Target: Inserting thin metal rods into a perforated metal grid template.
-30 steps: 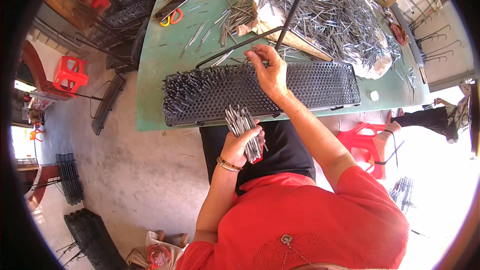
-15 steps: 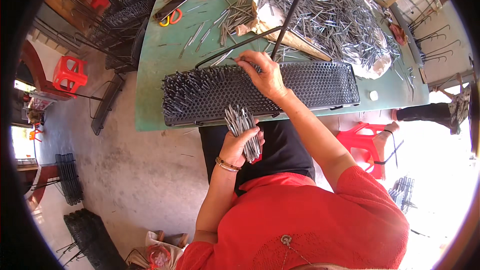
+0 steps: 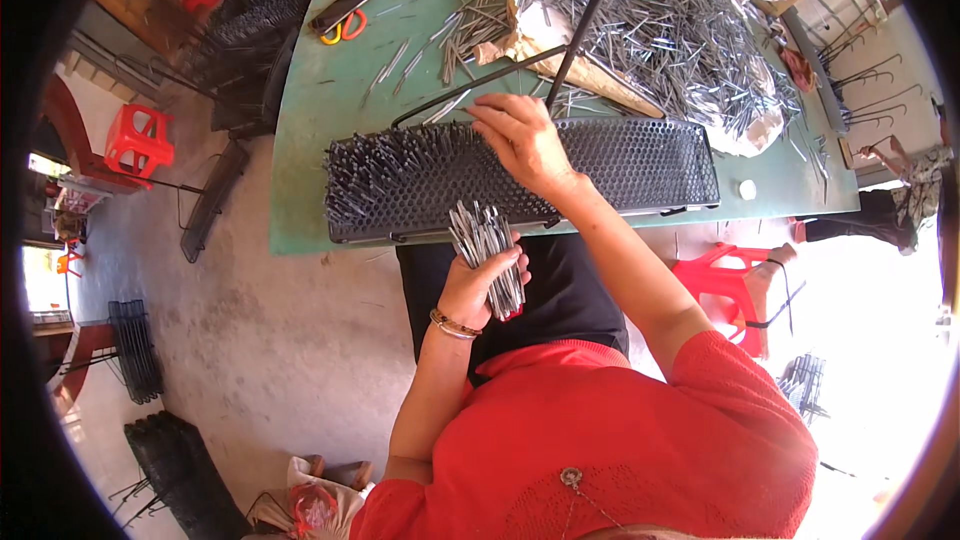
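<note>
My left hand is closed around a bundle of thin grey metal rods, held upright just in front of the table's near edge. A long black perforated metal rack lies along that edge. Rods stand densely in the holes of its left end, while the holes toward the right are bare. Over the rack's middle, near its far edge, is my right hand, fingers bent and drawn together. What its fingertips hold, if anything, is too small to make out.
On the green table, a large heap of rods lies on torn sacking beyond the rack. Scissors and a phone sit far left. A black bar rises behind the rack. Red stools stand about; another person's arm shows far right.
My right hand has shifted slightly up and left at the rack's far edge, its fingers a little more bent. My left hand still grips the bundle.
</note>
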`<state>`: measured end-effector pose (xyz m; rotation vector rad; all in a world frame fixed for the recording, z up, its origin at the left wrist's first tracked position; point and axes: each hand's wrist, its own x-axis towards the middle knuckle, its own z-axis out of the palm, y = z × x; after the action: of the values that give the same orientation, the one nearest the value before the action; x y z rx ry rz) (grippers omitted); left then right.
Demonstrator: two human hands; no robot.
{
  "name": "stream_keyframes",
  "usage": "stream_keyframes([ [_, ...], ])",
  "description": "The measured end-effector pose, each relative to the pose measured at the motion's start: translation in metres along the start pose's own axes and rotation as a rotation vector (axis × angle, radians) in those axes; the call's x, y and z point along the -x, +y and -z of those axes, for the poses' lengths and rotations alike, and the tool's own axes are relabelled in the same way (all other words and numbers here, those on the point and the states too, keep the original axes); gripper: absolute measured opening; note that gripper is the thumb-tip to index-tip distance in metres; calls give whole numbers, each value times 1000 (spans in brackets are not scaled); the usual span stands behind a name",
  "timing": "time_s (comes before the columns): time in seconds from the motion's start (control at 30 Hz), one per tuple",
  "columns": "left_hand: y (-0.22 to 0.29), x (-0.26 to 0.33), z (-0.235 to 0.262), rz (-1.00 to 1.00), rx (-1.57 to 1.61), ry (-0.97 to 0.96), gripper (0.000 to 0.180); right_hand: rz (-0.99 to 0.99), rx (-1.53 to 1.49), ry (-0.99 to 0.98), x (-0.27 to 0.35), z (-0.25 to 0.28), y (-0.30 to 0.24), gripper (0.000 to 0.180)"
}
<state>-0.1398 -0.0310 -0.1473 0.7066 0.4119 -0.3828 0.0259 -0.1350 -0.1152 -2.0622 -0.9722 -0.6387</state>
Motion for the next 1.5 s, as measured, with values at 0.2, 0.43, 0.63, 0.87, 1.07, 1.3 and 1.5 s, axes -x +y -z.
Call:
stream_keyframes([
  [0.2, 8, 1, -7, -113, 58, 4, 19, -450, -443, -327, 35, 25, -23, 29],
  [0.43, 5, -1, -14, -136, 73, 79, 16, -782, -630, -554, 45, 40, -30, 20],
  [0.63, 1, -3, -8, -113, 120, 139, 22, -716, -778, -189, 24, 38, -17, 20],
  [0.87, -5, -6, -4, -35, 44, 102, 22, -489, -462, 101, -11, 9, -11, 17],
  [1.07, -3, -3, 0, -17, 52, 105, 20, -325, -316, 104, -10, -3, 0, 16],
  [1.3, -3, -4, 1, 21, 80, 84, 22, -371, -412, 94, -4, -6, 6, 15],
  [1.5, 1, -2, 0, 42, 39, 68, 26, -416, -528, 92, -5, -9, 13, 14],
])
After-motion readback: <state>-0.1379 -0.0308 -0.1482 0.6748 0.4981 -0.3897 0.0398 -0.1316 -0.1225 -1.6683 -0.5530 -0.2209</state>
